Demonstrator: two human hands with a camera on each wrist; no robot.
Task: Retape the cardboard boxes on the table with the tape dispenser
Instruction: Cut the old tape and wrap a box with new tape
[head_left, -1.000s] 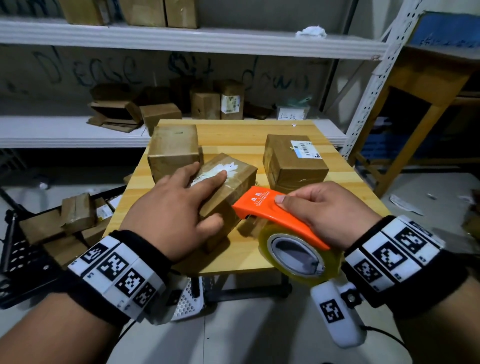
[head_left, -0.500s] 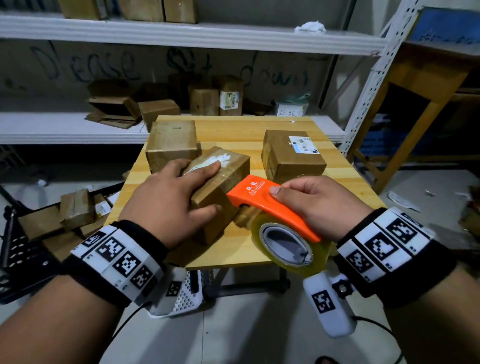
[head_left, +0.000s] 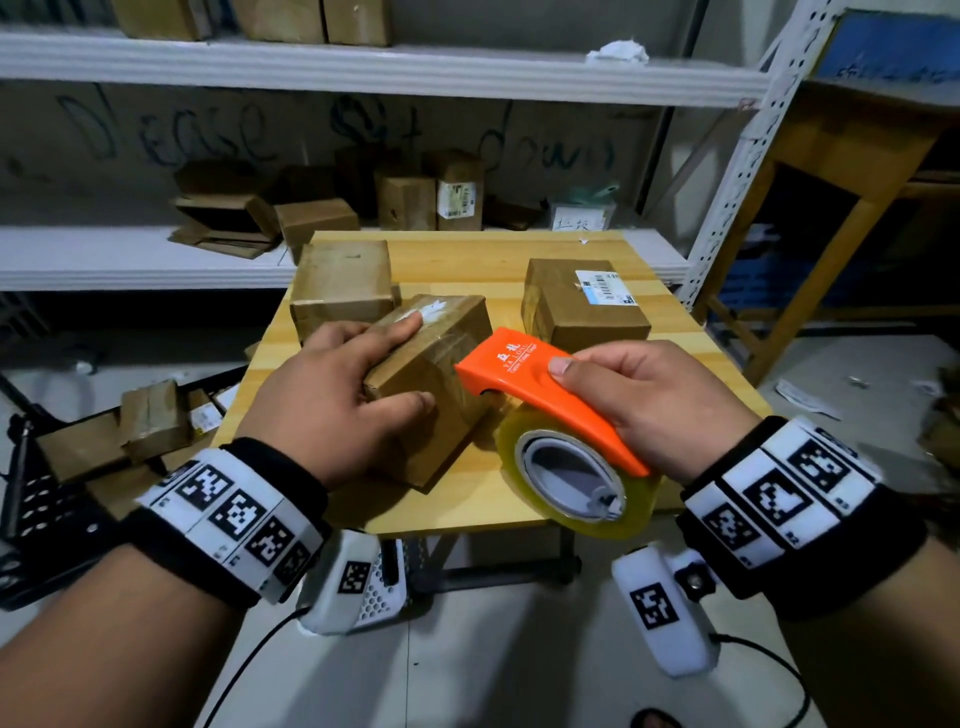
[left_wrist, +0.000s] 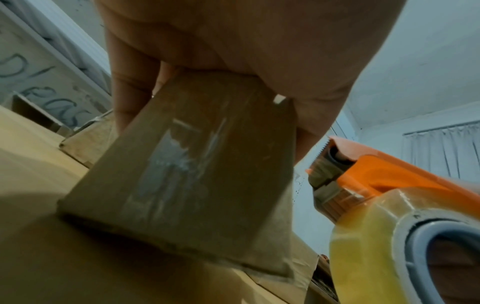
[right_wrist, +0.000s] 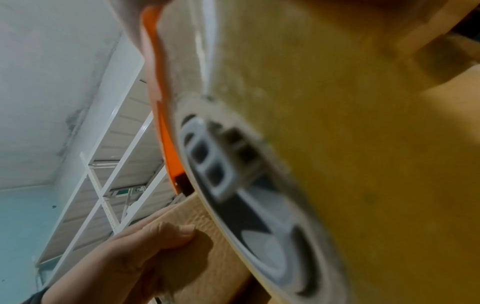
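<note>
A small brown cardboard box (head_left: 441, 364) (left_wrist: 197, 170) stands tilted on the wooden table (head_left: 467, 499). My left hand (head_left: 337, 395) grips it, fingers over its top and thumb on its near side. My right hand (head_left: 649, 400) holds the orange tape dispenser (head_left: 540, 395) (left_wrist: 389, 185) (right_wrist: 166, 144), whose front end is at the box's right side. A yellowish clear tape roll (head_left: 576, 478) (right_wrist: 363, 144) sits in it. Two more boxes stand behind, one at the left (head_left: 340, 286) and one with a white label at the right (head_left: 582, 306).
White metal shelves (head_left: 130, 254) behind the table carry several cardboard boxes (head_left: 405, 200). A black crate (head_left: 52, 499) with more boxes sits on the floor at the left. A wooden table (head_left: 841, 171) stands at the right.
The dispenser's front end has moved up along the box's right side toward its top edge. My left hand has kept its grip on the box.
</note>
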